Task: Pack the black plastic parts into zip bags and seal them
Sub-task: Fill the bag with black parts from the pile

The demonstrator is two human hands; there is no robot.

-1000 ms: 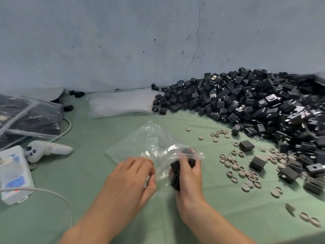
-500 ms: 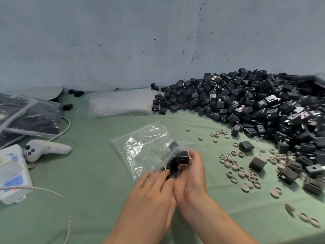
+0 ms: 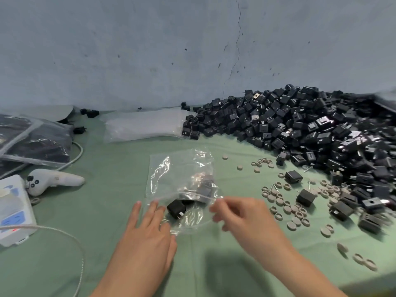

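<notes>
Presently, filling judged in hand. Clear crumpled zip bag on green cloth, black cube-shaped plastic parts inside, mouth unsealed. Left hand laid flat on bag edge. Right hand blurred, grip not discernible. Next: zip strip likely to be pressed shut.

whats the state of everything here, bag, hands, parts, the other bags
zip bag: lying on the table, mouth unsealed, a few black parts inside
left hand: open, fingers straight on the bag's near edge
right hand: at the bag mouth, blurred, hold unclear
pile: loose, unpacked
spare bags: empty, stacked flat
packed bags: full, far left
</notes>
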